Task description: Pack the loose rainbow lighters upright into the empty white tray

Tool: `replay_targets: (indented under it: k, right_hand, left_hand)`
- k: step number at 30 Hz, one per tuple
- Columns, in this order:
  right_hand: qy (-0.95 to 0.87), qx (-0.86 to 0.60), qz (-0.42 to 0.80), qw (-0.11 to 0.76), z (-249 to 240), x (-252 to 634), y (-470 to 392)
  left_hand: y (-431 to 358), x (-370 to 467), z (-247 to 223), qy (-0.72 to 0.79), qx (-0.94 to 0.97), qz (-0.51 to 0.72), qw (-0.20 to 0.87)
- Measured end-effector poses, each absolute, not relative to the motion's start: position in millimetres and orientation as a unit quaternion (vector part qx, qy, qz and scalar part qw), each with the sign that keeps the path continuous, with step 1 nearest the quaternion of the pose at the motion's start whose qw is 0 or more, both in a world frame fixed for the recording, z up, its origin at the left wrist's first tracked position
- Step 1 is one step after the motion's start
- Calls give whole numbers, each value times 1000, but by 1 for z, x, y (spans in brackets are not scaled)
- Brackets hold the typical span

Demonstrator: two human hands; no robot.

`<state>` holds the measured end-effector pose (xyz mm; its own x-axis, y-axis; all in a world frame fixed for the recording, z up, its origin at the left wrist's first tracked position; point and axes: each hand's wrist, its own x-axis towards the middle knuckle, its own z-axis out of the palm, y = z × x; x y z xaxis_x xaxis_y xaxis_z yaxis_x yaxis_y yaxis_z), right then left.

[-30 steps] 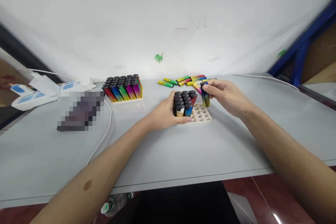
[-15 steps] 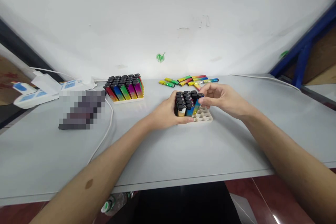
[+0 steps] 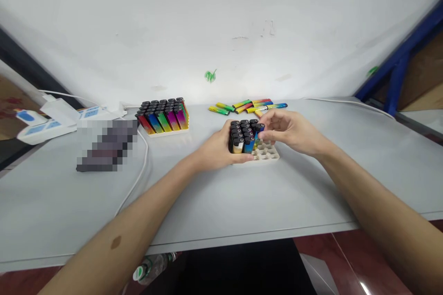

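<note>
Several black-topped lighters [image 3: 248,144] stand upright in rows in a white tray [image 3: 271,154], whose right-hand holes are bare. My left hand [image 3: 221,147] is wrapped round the tray's left side and the lighters there, thumb along the front edge. Between thumb and fingers, my right hand [image 3: 282,130] grips one blue-and-yellow lighter [image 3: 257,136] at its black top, close against the standing rows. The lower end of that lighter is down at the tray; how deep it sits I cannot tell.
A second tray [image 3: 169,132] full of multicoloured lighters stands at the back left. Loose shiny lighter-shaped pieces [image 3: 244,105] lie near the wall. On the left are a pixelated dark object [image 3: 109,145], a white power strip [image 3: 44,131] and a white cable [image 3: 143,166].
My right hand has moved slightly left and down, bringing the blue-and-yellow lighter lower and nearer the rows. My left hand keeps its hold.
</note>
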<state>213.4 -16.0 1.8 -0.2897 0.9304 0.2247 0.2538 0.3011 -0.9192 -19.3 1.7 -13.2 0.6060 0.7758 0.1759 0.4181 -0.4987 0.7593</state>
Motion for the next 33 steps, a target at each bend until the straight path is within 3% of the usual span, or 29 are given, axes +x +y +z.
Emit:
replay_targets:
  k: [13,17,22,27,30,33]
  right_hand:
    - [-675,-431,410,437,6,212,-17]
    - [-650,-519,309,461,2,217,-11]
    - [-666,-654,61,354,-22,233,8]
    - [-668,-710,-7,225,-38,243,21]
    - [-667,-713,-12,217,-38,243,23]
    - [-640,-713,25,284,-30,242,20]
  left_hand:
    - [1,-20,-14,368,827,253,342]
    - [1,-19,-13,369,826,253,343]
    - [1,-19,-13,378,824,246,342]
    - [0,-19,-12,383,824,244,339]
    - [0,-19,-11,384,824,241,340]
    - [1,-20,-11,378,825,244,342]
